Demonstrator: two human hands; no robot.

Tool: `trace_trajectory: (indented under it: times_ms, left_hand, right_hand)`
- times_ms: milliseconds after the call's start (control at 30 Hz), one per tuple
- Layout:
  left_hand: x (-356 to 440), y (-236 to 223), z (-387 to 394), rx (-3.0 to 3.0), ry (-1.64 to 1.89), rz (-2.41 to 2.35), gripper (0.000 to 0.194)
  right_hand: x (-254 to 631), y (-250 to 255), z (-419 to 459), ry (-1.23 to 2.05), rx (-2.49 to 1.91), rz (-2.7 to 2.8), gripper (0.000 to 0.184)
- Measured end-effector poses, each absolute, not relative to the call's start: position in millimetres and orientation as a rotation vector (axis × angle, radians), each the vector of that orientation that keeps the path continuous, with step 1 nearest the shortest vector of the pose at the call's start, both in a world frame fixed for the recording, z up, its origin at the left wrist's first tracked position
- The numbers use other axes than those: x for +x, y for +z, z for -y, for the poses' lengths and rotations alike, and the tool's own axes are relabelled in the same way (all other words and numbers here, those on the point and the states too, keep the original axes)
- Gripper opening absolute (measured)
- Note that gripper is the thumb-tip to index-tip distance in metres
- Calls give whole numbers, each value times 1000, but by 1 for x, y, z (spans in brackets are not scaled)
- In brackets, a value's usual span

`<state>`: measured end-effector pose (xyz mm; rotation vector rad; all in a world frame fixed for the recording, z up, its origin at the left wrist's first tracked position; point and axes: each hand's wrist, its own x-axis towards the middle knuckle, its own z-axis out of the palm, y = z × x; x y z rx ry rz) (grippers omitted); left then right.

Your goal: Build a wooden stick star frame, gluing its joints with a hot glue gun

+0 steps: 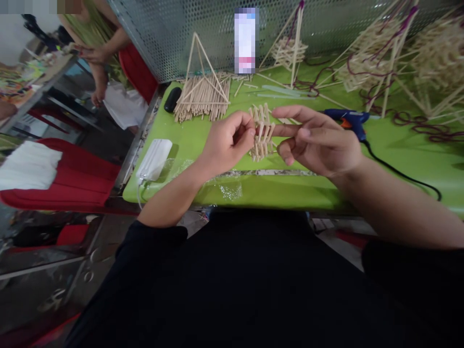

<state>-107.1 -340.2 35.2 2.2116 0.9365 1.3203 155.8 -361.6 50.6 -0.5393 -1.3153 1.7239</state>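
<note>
Steady lattice (266,130) at its 9 o'clock with left grip (230,140) pinched on it, at 3 o'clock with right grip (322,140) spread loosely, pressing lightly.

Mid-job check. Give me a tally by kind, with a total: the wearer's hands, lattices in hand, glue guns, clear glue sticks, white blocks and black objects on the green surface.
Hands, left hand and right hand: 2
Held lattice: 1
Glue gun: 1
Glue sticks: 2
White block: 1
Black object: 1
Total: 8
</note>
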Motion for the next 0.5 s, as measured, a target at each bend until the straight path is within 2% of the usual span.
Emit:
trace_trajectory:
  times_ms: [267,500]
  left_hand:
    - [-110,33,337,2062,1397,-818,48]
    - [-109,42,335,1749,1452,-565,43]
  right_hand:
    - [154,52,361,1694,-524,1260,46]
    - [153,50,358,1694,-472,1217,46]
